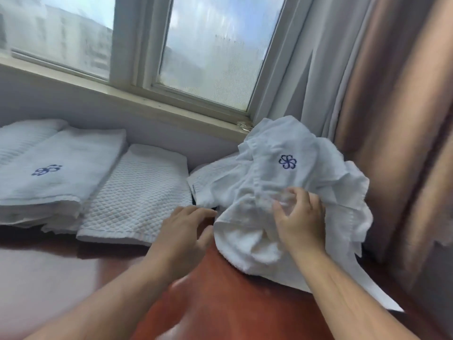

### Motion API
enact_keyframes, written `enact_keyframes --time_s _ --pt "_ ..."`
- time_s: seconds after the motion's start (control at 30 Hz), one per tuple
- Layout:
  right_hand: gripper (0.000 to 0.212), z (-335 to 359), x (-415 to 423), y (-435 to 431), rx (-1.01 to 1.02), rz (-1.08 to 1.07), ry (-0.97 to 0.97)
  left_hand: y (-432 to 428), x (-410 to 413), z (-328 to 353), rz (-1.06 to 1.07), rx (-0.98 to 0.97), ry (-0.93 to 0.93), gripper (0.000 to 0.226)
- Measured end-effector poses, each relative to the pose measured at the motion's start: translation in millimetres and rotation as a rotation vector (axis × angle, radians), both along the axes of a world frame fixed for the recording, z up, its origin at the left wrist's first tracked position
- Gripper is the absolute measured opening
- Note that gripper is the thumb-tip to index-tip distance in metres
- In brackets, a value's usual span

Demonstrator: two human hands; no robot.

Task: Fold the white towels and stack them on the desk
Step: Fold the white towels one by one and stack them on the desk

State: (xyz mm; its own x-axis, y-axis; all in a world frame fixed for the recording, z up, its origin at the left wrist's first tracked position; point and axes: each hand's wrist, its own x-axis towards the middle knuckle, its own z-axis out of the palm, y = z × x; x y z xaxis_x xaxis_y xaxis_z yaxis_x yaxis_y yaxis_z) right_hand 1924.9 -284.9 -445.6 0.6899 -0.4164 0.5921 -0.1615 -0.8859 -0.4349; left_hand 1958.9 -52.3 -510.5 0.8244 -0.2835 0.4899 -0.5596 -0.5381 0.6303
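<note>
The crumpled towel [289, 182] sits at the middle right, on the table [220, 303]. It looks soft, light and floppy. The right hand [299, 217] curls its fingers into the cloth. The left hand [186, 231] waits just beside it, fingers apart. Corners look best to grab.

At twelve o'clock a white-framed window [210, 52] shows cloudy blue sky, with pale buildings [73, 38] blurred at ten o'clock. Its cream sill [122, 93] runs above a pale grey wall [73, 105]. A light sheer curtain [306, 82] hangs at two o'clock beside a brown drape [392, 119] at three o'clock. Daylight glares off the glossy red-brown bench [220, 303] at six o'clock
</note>
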Motion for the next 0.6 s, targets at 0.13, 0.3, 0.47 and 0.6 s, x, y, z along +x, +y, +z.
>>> enact_keyframes --time_s 0.13,0.3,0.47,0.6 --pt "0.058 -32 13 -4 0.036 0.042 0.073 -23 14 -28 -0.052 -0.105 0.048 0.031" --pt "0.018 -72 24 14 0.120 -0.011 -0.407 -18 28 -36 -0.085 -0.198 0.059 0.028" --pt "0.007 -58 24 7 0.188 0.048 -0.512 -22 19 -37 -0.146 -0.176 0.016 0.024" --pt "0.009 -51 17 4 0.317 0.053 -0.547 -22 18 -35 -0.129 -0.216 0.016 0.025"
